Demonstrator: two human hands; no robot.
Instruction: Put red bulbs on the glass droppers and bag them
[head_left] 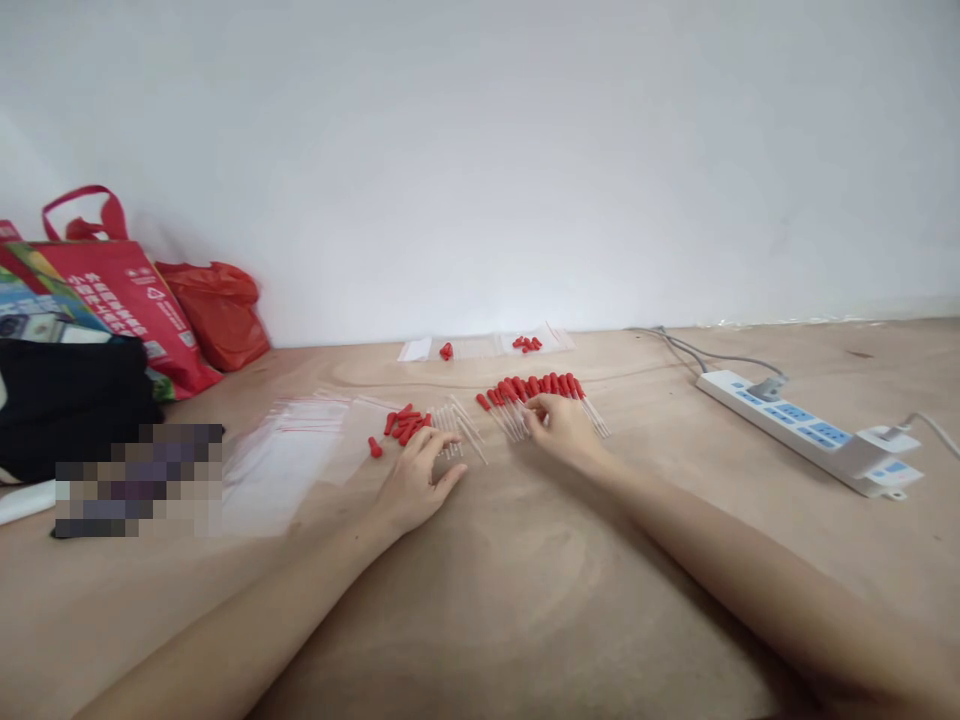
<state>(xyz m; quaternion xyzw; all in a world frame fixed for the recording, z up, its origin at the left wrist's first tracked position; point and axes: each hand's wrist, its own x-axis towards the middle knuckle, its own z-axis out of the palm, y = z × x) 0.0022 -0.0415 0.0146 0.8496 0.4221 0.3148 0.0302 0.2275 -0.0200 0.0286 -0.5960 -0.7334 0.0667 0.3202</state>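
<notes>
My left hand (420, 478) rests low over the table, thumb apart from the curved fingers, with nothing visible between them. Its fingertips are over a group of thin clear tubes (466, 430). Just left of those tubes lies a pile of loose red rubber bulbs (405, 424), and one single bulb (375, 447) sits apart. At the row of red-bulbed droppers (517, 389), my right hand (559, 425) has its fingers pinched on a dropper, whose grasped part is largely hidden. The droppers lie side by side, bulbs toward the wall.
Clear zip bags (281, 470) lie on the left. Small bags holding red bulbs (527, 344) lie by the wall. A white power strip (806, 425) with grey cords stands right. Red shopping bag (135, 300), red plastic bag (221, 310) and black cloth (75, 400) occupy the far left.
</notes>
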